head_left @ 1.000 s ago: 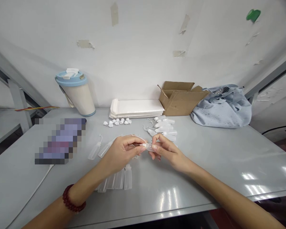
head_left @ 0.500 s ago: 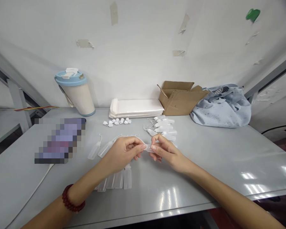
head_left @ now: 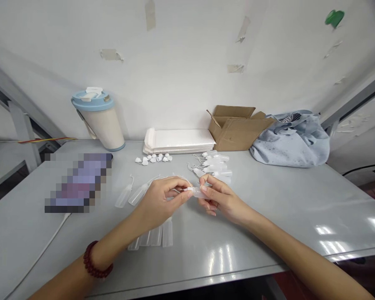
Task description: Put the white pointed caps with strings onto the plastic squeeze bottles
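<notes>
Between my two hands lies a small translucent plastic squeeze bottle (head_left: 199, 192), held sideways above the table. My left hand (head_left: 164, 200) pinches its white neck end with thumb and fingertips; whether a separate cap is there I cannot tell. My right hand (head_left: 221, 198) grips the bottle's body between thumb and index finger. Several bottles with thin tails at their tops (head_left: 124, 196) lie left of and behind my left hand, partly hidden. Nearer me, under my left wrist, is a row of similar bottles (head_left: 156, 236). Past my right hand sits a cluster of bottles with white tops (head_left: 217, 167).
Small white caps (head_left: 153, 159) lie before a stack of white padded envelopes (head_left: 183, 141). Along the wall stand a tumbler (head_left: 104, 127), an open cardboard box (head_left: 239, 133) and a blue cloth bag (head_left: 292, 143). A phone (head_left: 81, 183) with a cable (head_left: 40, 254) rests at left.
My right hand has shifted slightly right along the bottle, and more of the bottle and its white tip show between my hands. The things on the table have stayed put.
</notes>
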Action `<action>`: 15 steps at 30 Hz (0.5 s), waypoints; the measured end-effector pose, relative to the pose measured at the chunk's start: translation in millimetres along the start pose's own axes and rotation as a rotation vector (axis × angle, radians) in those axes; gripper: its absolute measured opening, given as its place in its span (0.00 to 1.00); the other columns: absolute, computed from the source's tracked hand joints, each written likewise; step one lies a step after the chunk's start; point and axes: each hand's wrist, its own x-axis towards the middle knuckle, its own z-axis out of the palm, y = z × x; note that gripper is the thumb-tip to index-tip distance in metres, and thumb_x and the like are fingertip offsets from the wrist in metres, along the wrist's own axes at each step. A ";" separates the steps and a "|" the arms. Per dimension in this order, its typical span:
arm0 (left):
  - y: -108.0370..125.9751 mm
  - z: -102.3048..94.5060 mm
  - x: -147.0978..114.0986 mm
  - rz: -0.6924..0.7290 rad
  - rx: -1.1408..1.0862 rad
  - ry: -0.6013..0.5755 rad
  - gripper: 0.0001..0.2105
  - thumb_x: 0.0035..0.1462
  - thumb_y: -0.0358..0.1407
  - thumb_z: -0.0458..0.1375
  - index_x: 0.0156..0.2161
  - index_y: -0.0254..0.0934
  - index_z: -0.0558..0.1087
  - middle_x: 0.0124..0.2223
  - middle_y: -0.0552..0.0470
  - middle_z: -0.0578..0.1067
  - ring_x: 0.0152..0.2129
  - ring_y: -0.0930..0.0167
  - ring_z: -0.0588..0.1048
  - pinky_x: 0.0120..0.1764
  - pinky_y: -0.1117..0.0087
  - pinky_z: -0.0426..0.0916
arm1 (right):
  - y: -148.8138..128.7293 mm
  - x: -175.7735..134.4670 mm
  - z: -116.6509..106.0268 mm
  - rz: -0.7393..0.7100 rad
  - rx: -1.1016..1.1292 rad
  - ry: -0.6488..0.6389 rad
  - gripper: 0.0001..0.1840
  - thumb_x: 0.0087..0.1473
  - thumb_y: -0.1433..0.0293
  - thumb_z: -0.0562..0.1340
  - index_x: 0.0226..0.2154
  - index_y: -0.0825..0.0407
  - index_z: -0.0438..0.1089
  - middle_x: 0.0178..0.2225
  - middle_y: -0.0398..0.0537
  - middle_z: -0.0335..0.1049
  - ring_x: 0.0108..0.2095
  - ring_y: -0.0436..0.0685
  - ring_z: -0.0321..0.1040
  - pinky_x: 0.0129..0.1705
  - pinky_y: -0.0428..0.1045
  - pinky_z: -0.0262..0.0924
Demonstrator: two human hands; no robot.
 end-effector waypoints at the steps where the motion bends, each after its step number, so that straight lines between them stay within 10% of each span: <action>1: -0.4 -0.2 0.3 -0.028 0.005 -0.039 0.09 0.59 0.38 0.55 0.35 0.36 0.74 0.34 0.53 0.76 0.31 0.71 0.74 0.35 0.73 0.70 | 0.2 -0.7 0.6 -0.024 -0.050 -0.004 0.13 0.59 0.59 0.57 0.32 0.49 0.53 0.20 0.35 0.58 0.18 0.45 0.49 0.21 0.42 0.48; 7: -2.5 -0.6 1.6 -0.119 0.056 -0.135 0.15 0.60 0.42 0.51 0.28 0.35 0.71 0.25 0.55 0.71 0.23 0.74 0.71 0.27 0.74 0.66 | 5.7 -3.9 2.7 -0.212 -0.528 0.058 0.08 0.61 0.63 0.54 0.35 0.49 0.54 0.24 0.39 0.63 0.24 0.48 0.58 0.27 0.45 0.54; 15: -0.9 -6.1 5.3 -0.280 -0.187 -0.227 0.21 0.59 0.48 0.51 0.23 0.34 0.68 0.20 0.56 0.68 0.17 0.76 0.68 0.24 0.74 0.64 | 16.9 -2.3 -0.1 -0.908 -1.167 0.292 0.09 0.60 0.69 0.57 0.44 0.52 0.60 0.31 0.48 0.69 0.27 0.52 0.66 0.28 0.46 0.62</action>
